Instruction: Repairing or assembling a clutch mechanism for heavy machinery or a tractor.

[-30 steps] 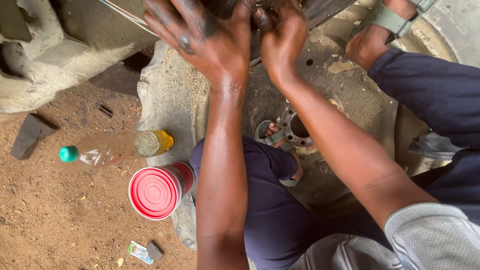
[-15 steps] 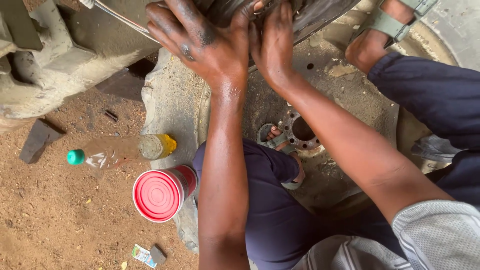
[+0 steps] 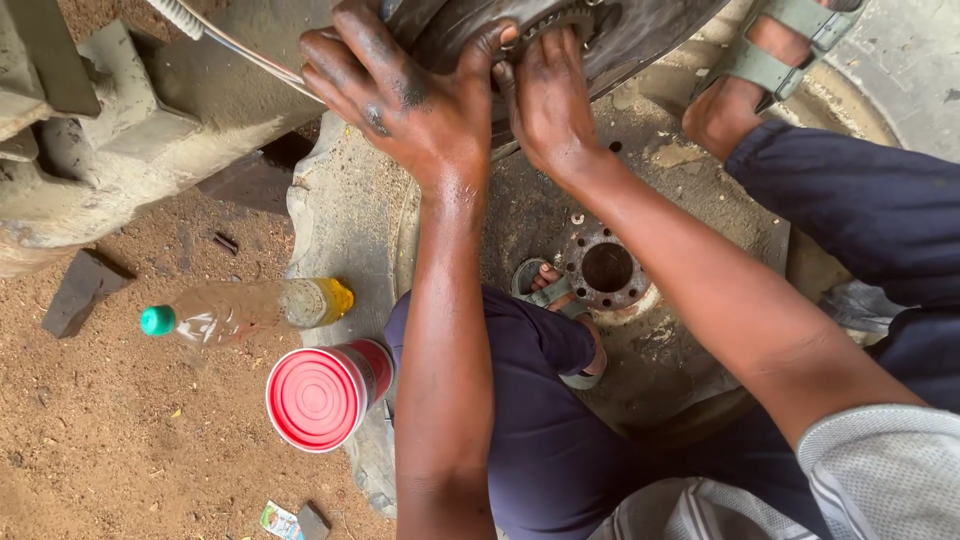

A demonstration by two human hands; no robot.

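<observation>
You are reaching up with both arms to a dark, greasy round metal hub (image 3: 620, 35) at the top of the view. Your left hand (image 3: 400, 95) is spreading its blackened fingers (image 3: 335, 60) wide and pressing flat against the hub's left edge, gripping nothing closed. Your right hand (image 3: 550, 95) is curling its fingers over the hub's rim just beside the left hand; whether it is pinching a small part there cannot be told. Below your arms, a worn grey tyre (image 3: 335, 225) with a rusty bolt-holed wheel disc (image 3: 607, 268) is lying flat, and you are sitting on it. On the reddish dirt ground (image 3: 120, 440) to the left, a clear plastic bottle with a green cap (image 3: 240, 308) is lying on its side, just beside a red-lidded round tin (image 3: 325, 395) touching the tyre.
</observation>
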